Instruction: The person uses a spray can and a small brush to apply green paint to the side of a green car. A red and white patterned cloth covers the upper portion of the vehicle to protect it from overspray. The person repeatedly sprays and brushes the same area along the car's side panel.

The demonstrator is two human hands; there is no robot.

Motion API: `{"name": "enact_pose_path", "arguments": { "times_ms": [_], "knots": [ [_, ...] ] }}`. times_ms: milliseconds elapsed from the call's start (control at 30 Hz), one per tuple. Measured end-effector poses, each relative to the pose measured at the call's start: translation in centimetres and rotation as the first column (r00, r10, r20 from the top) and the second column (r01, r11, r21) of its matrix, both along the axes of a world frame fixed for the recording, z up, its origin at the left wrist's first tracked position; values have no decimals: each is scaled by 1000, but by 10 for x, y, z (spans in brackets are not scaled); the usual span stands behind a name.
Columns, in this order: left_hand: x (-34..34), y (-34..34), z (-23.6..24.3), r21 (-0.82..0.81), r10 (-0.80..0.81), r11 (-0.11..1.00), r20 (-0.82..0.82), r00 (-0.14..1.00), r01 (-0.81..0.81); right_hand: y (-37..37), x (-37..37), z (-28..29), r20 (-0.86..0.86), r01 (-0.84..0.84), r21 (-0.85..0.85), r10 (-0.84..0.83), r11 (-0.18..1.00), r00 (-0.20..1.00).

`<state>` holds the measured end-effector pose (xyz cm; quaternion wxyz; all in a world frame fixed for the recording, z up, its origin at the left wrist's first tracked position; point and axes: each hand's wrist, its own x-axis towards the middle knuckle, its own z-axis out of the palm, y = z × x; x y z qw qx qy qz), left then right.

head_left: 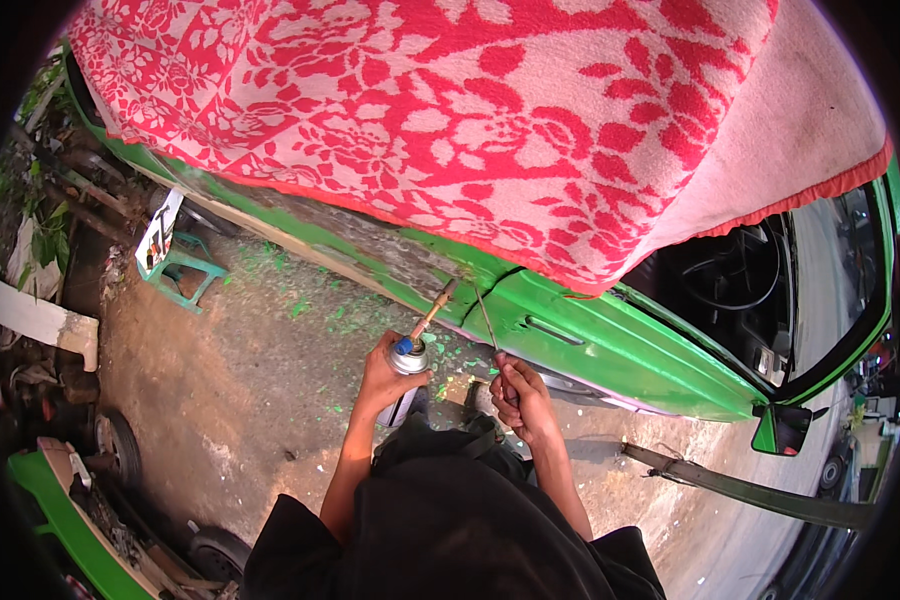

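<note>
Torch [408, 358], screwdriver [502, 364] apart (near door [610, 350] edge).

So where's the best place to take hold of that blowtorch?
Around its canister, probably from the person's left, as the left hand does. The canister is rounded and broad enough to wrap, while the slim metal nozzle points away toward the green car and may be hot.
</note>
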<state>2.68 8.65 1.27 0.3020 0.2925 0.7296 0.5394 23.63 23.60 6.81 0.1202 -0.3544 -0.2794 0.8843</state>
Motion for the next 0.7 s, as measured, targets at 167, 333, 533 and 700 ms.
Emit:
{"name": "enact_pose_path", "arguments": {
  "times_ms": [167,333,533,700],
  "knots": [
    [-3,-8,3,-20,60,998,-9,998,-60,11,-16,-3,27,-2,-124,5,992,1000],
    [-6,-33,1,-3,122,992,19,992,-122,16,-23,-10,-100,6,-333,-41,943,994],
    [-2,-48,8,1,172,985,82,982,-172,13,-21,-2,-11,39,-271,-44,962,999],
    [5,-44,3,-8,168,986,58,984,-167,10,-27,6,16,39,-218,-37,975,999]
  ]
}}
